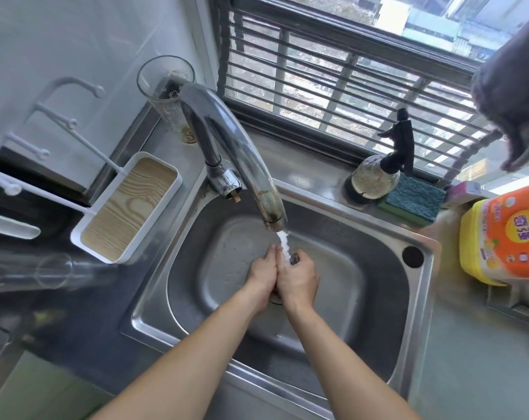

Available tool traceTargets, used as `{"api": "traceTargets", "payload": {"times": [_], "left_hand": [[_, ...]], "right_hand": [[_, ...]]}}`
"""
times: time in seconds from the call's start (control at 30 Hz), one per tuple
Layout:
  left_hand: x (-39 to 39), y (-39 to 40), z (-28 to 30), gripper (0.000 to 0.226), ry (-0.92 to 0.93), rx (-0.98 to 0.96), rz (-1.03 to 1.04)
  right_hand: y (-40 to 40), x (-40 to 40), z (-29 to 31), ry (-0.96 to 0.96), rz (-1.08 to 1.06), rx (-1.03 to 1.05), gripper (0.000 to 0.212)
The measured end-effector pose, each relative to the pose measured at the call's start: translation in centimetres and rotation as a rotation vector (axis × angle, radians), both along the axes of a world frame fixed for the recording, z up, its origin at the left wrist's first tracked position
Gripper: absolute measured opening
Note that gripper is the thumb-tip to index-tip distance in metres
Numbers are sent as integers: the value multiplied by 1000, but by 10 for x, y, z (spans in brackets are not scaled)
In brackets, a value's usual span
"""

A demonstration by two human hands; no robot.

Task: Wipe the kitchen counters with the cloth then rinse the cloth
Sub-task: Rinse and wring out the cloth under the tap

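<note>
My left hand [261, 275] and my right hand [298, 278] are pressed side by side low in the steel sink [387, 268]. The water stream [283, 245] from the curved chrome faucet [236, 153] lands between them. My right hand curls around a small dark grey patch [295, 258]. Whether that is a wad of cloth or a shadow I cannot tell. A fuzzy grey cloth [514, 95] hangs at the upper right, close to the camera and well away from both hands.
A spray bottle [378, 174] and a blue-green sponge [413, 200] sit behind the sink on the right. A yellow-orange detergent jug [505, 234] stands at far right. A white wood-grain tray [128, 207] and a tall glass [172, 95] are left of the faucet.
</note>
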State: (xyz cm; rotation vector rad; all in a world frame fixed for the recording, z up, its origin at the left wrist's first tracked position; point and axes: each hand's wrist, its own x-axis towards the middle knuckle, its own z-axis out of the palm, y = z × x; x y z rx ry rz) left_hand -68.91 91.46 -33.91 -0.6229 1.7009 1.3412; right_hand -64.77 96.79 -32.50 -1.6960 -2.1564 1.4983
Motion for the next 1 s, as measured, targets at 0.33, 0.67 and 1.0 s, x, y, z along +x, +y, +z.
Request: {"api": "traceTargets", "payload": {"times": [0.33,0.67,1.0], "left_hand": [[-8,-37,6,41,-366,360,-10],[-7,-3,12,30,136,115,210],[4,-3,-6,36,222,92,14]], "right_hand": [[16,7,-9,165,149,37,27],[-19,13,5,321,-74,114,32],[-9,2,-9,94,32,89,30]]}}
